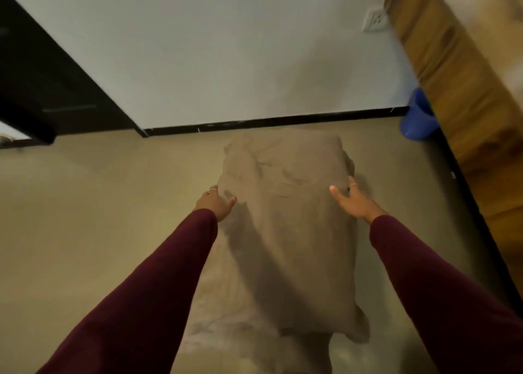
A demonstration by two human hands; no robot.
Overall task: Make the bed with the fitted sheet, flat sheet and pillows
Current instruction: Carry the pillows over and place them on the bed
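Observation:
A beige pillow [285, 204] hangs lengthwise in front of me, held up between both hands over a tan floor [99, 218]. My left hand [216, 202] grips its left edge, thumb on the front face and fingers hidden behind. On the right edge, my right hand [352, 199] holds the same way, thumb laid on the fabric. A second pale pillow or folded cloth [226, 317] lies below and behind the held one. The bed itself is out of sight.
A white wall [226, 48] with a black skirting board runs ahead. A dark door or cabinet [42, 85] stands at the left. At right hangs a brown curtain [458, 90], with a wall socket [375, 19] and a blue bin [418, 116] beside it.

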